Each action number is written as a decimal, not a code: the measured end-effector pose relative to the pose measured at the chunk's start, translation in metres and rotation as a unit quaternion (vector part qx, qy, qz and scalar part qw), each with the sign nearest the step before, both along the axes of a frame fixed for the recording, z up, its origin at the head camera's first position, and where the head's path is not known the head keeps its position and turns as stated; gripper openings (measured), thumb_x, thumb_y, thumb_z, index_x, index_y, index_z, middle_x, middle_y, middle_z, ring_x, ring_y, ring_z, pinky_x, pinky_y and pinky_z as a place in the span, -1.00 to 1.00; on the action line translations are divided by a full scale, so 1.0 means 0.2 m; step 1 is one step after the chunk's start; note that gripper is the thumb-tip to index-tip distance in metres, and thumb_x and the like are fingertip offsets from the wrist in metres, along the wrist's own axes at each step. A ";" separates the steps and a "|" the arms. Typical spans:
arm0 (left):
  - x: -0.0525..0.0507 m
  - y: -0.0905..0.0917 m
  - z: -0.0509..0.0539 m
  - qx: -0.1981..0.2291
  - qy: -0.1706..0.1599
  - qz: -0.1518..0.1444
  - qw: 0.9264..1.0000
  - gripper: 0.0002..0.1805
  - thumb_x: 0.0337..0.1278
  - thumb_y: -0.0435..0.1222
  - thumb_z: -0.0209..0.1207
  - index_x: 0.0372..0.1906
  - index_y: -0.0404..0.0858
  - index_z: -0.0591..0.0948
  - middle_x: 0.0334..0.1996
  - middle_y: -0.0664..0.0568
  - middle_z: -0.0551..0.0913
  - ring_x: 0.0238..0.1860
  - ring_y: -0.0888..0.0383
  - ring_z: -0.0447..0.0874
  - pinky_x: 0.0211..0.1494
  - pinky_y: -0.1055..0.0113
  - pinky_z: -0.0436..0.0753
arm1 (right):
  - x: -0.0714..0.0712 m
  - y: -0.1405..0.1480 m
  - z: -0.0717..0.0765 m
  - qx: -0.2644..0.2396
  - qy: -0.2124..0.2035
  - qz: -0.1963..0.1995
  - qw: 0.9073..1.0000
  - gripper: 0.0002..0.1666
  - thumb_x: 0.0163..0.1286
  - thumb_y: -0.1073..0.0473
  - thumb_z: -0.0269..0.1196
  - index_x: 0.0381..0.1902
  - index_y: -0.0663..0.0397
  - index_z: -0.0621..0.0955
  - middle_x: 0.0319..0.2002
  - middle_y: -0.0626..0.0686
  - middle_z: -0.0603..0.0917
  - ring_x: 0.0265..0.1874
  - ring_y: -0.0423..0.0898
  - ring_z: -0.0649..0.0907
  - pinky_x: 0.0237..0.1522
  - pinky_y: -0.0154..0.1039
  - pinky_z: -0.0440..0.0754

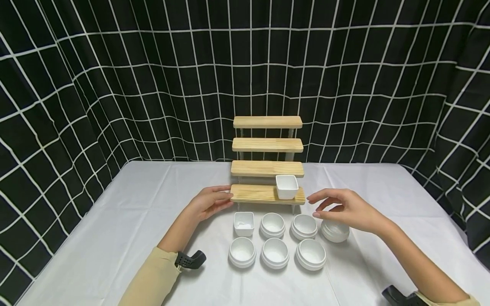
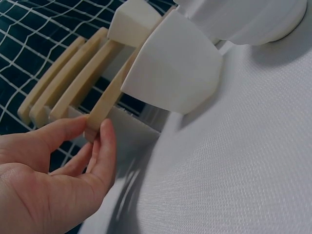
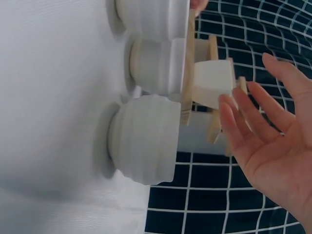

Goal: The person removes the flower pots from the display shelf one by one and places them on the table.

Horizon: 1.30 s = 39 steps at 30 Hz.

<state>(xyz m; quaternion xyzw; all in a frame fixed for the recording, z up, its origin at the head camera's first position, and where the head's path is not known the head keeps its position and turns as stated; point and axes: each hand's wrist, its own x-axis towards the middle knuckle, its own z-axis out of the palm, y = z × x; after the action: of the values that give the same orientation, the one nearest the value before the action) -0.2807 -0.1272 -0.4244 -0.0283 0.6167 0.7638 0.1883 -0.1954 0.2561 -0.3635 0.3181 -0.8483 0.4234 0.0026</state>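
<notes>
A stepped display stand has several wooden boards; the lowest board (image 1: 252, 193) stands nearest. My left hand (image 1: 208, 202) pinches that board's left end between thumb and fingers, as the left wrist view confirms. On the same board, toward its right end, sits a square white bowl (image 1: 287, 187). My right hand (image 1: 346, 208) hovers off the board's right end with loosely bent fingers and holds nothing; in the right wrist view its fingertips (image 3: 229, 105) appear apart from the board. Below it, a round white bowl (image 1: 335, 231) is partly covered by the hand.
In front of the stand, another square white bowl (image 1: 243, 224) and several round white bowls (image 1: 274, 253) stand in two rows on the white tablecloth (image 1: 153, 187). A black curtain (image 1: 183, 85) with a white grid hangs behind and at both sides.
</notes>
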 end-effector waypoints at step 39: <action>-0.01 0.00 -0.01 0.000 -0.004 0.006 1.000 -0.46 0.48 -0.57 0.13 0.48 -0.54 0.39 0.09 -0.31 0.65 -0.27 0.21 0.79 0.02 0.43 0.85 | -0.25 -0.10 0.18 0.016 -0.084 -0.071 0.994 -0.45 0.46 0.19 0.41 0.30 0.36 0.60 0.27 0.34 0.63 -0.02 -0.18 0.76 -0.02 -0.32 0.84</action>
<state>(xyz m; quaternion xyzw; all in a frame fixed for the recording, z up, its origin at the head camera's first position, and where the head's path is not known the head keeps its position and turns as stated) -0.2818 -0.1277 -0.4266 -0.0351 0.6157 0.7648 0.1867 -0.2447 0.2358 -0.3271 0.2206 -0.8726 0.4337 -0.0440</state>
